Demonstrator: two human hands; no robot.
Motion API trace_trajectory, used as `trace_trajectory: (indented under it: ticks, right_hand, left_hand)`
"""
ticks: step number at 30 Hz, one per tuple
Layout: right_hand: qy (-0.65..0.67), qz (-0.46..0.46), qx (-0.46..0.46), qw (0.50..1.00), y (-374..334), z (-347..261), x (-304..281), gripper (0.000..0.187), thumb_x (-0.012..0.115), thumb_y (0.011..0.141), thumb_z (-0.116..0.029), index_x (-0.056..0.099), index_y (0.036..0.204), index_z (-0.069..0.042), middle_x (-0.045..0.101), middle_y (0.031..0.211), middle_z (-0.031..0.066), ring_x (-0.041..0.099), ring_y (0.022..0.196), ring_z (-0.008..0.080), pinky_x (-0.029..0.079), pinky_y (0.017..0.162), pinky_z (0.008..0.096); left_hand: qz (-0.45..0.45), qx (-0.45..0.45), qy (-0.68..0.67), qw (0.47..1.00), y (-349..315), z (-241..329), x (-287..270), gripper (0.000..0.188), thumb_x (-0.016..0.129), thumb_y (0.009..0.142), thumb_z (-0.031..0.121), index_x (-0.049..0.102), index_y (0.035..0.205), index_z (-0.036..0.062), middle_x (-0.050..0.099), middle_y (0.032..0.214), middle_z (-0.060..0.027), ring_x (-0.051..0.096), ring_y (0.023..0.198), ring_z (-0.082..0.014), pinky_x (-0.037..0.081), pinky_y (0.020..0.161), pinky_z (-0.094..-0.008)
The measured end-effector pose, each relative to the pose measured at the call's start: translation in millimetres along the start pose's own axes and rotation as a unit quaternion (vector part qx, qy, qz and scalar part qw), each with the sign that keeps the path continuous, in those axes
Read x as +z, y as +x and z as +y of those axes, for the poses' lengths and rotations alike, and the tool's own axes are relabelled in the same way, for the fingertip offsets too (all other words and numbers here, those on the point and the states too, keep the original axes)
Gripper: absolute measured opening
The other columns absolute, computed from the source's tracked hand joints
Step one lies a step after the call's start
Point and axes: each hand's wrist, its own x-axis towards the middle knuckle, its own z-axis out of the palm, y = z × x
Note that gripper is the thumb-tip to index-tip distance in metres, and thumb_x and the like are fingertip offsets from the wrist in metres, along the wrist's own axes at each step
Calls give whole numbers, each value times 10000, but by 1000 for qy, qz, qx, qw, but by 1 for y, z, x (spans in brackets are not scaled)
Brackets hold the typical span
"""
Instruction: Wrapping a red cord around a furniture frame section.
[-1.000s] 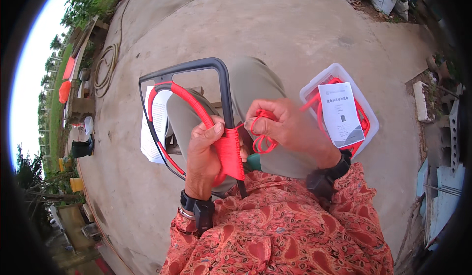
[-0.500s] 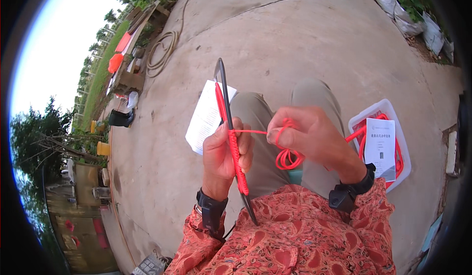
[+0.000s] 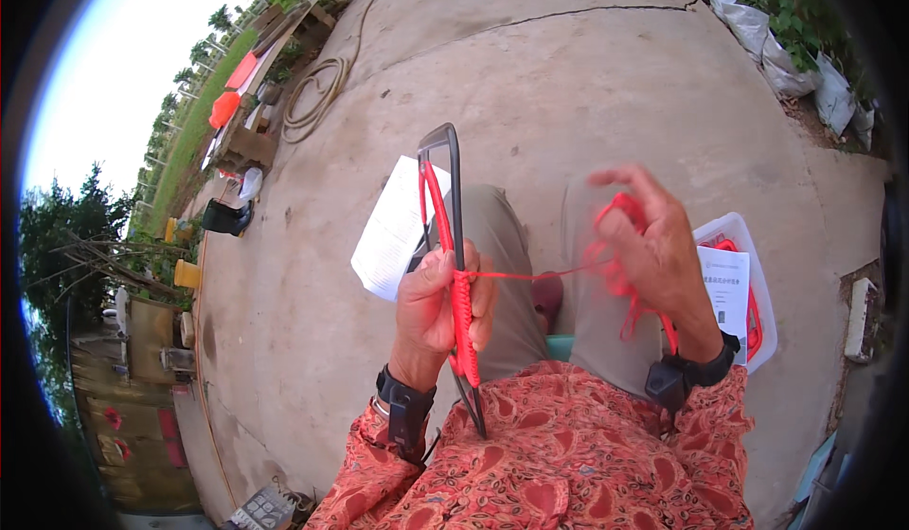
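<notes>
My left hand [image 3: 426, 307] is closed around a long, narrow dark frame [image 3: 456, 189], held tilted above my lap. Red cord is wound along one side of it in a tight braided wrap [image 3: 462, 317]; the part under my fingers is hidden. From the wrap, a taut red strand [image 3: 530, 274] runs across to my right hand [image 3: 670, 260]. That hand carries a loose bundle of red cord [image 3: 620, 222], with its index finger lifted and its fingertips smeared by motion. Loops of cord hang below it.
A white plastic tub [image 3: 769, 331] with red cord and a printed sheet [image 3: 725, 288] stands to my right. Another paper [image 3: 386, 232] lies beside my left knee. Farther off are a coiled hose [image 3: 308, 104], dark boots [image 3: 227, 217], a yellow bucket [image 3: 187, 274] and white sacks [image 3: 788, 71].
My right hand has moved right and slightly up, drawing out a longer stretch of cord. The frame has turned a little, showing its far end wider. My left hand keeps its grip.
</notes>
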Motion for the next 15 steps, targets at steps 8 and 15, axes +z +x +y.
trace_trajectory:
  ticks: [8, 15]
  right_hand:
    - [-355, 174, -237, 887, 24, 101, 5, 432, 608, 851, -142, 514, 1266, -67, 620, 965, 141, 619, 814, 297, 484, 695, 405]
    - [-156, 45, -189, 968, -3, 101, -7, 501, 497, 784, 50, 492, 1272, -66, 582, 1046, 117, 602, 945, 270, 496, 789, 354]
  left_hand:
    - [100, -25, 108, 989, 19, -22, -19, 218, 605, 943, 231, 529, 927, 28, 584, 709, -210, 602, 521, -318, 513, 452, -406]
    - [93, -11, 100, 990, 13, -27, -23, 293, 599, 930, 231, 512, 861, -40, 535, 667, -206, 580, 458, -317, 511, 390, -406]
